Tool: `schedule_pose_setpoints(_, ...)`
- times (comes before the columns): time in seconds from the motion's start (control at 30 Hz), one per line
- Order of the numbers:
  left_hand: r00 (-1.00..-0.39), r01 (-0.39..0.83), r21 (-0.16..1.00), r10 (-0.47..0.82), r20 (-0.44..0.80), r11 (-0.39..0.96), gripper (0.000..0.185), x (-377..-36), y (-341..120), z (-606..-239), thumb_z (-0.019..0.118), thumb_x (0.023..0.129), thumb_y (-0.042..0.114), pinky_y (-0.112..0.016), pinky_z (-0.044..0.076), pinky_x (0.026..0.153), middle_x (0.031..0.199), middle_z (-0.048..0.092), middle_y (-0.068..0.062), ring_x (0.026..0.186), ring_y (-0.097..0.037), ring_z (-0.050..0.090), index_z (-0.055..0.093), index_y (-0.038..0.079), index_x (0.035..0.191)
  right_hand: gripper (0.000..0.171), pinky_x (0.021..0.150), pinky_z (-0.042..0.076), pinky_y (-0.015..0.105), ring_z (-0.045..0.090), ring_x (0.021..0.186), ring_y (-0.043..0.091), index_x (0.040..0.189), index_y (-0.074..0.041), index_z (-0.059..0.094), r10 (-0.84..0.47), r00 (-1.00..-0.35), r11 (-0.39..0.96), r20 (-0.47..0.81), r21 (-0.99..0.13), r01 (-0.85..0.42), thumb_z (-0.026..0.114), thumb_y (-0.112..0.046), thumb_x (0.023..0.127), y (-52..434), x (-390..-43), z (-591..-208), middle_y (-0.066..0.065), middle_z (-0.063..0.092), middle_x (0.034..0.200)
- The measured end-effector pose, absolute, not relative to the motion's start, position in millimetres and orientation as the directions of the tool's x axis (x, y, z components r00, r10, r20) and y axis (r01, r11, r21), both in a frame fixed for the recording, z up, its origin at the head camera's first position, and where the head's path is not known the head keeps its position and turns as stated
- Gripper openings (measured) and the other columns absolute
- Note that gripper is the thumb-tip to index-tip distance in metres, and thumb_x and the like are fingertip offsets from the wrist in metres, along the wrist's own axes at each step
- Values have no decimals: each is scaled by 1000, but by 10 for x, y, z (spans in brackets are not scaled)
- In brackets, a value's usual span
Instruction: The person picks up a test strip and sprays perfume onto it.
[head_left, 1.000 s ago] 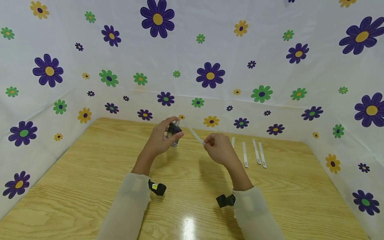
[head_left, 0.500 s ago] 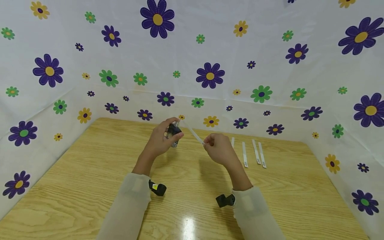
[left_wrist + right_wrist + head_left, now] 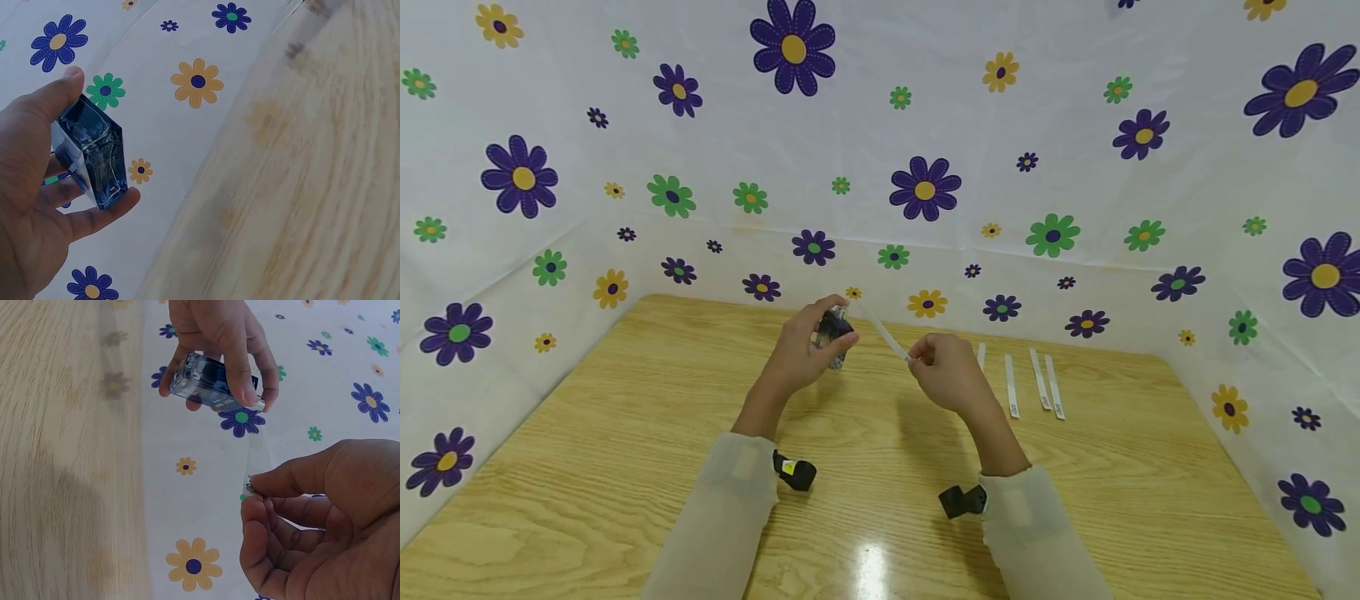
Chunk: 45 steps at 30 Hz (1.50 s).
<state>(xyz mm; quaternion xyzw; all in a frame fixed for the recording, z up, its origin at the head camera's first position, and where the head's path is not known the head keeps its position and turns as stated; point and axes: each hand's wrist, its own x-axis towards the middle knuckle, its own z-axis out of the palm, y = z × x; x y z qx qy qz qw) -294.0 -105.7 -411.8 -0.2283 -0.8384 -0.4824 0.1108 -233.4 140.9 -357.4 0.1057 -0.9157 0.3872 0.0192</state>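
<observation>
The left hand (image 3: pixel 801 354) grips a small dark glass perfume bottle (image 3: pixel 835 332) above the table (image 3: pixel 625 433), top tilted toward the right hand. The right hand (image 3: pixel 946 371) pinches a white paper test strip (image 3: pixel 889 337) by its near end — its long axis slants up-left, free tip just beside the bottle's top. Four more strips (image 3: pixel 1033 383) lie further right.
</observation>
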Motion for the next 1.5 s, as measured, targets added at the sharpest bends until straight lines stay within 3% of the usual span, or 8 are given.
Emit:
schedule_pose_setpoints(0.33, -876, 479, 788, 276, 397, 386, 57, -2957, -1086, -4090, 70, 97, 45, -46, 60, 72, 138, 56, -12, 111, -41, 62, 48, 32, 148, 12, 63, 50, 33, 59, 73, 21, 101, -1, 70, -170, -980, 702, 104, -685, -195, 64, -11, 99, 1448, -2385, -3623, 10, 68, 89)
schedule_pose_setpoints(0.57, -881, 469, 809, 250, 401, 355, 59, -2951, -1078, -4093, 70, 97, 45, -47, 59, 75, 126, 61, -11, 110, -37, 63, 46, 35, 149, 14, 62, 51, 33, 65, 78, 24, 104, -1, 69, -134, -990, 685, 44, -718, -124, 65, -14, 99, 1552, -2471, -3778, 15, 70, 98)
schedule_pose_setpoints(0.8, -880, 470, 818, 256, 401, 333, 59, -2948, -1073, -4097, 71, 97, 44, -44, 60, 73, 125, 62, -9, 110, -36, 64, 47, 36, 149, 14, 65, 54, 31, 69, 79, 26, 103, 6, 68, -103, -994, 610, -41, -791, -31, 63, -6, 99, 1651, -2628, -3926, 22, 70, 97)
schedule_pose_setpoints(1.03, -879, 471, 819, 257, 402, 328, 59, -2960, -1080, -4099, 72, 95, 46, -45, 60, 74, 126, 61, -9, 110, -37, 64, 47, 38, 148, 13, 65, 57, 25, 65, 68, 15, 99, 9, 70, -17, -982, 516, -186, -843, 151, 64, -2, 97, 1676, -2788, -3970, 16, 69, 89)
schedule_pose_setpoints(1.27, -879, 469, 817, 270, 393, 336, 58, -2947, -1076, -4095, 72, 96, 45, -46, 60, 75, 129, 59, -10, 111, -37, 64, 47, 38, 148, 8, 63, 57, 28, 63, 65, 17, 94, 9, 69, 37, -951, 399, -306, -869, 295, 67, 2, 92, 1687, -2885, -3998, 13, 65, 83)
schedule_pose_setpoints(1.5, -884, 456, 823, 276, 376, 339, 58, -2943, -1056, -4094, 72, 95, 46, -45, 59, 75, 139, 54, -11, 113, -37, 62, 48, 39, 148, 17, 63, 57, 26, 63, 65, 17, 107, 14, 65, 90, -915, 278, -394, -872, 403, 67, 8, 91, 1674, -2933, -4023, 14, 63, 85)
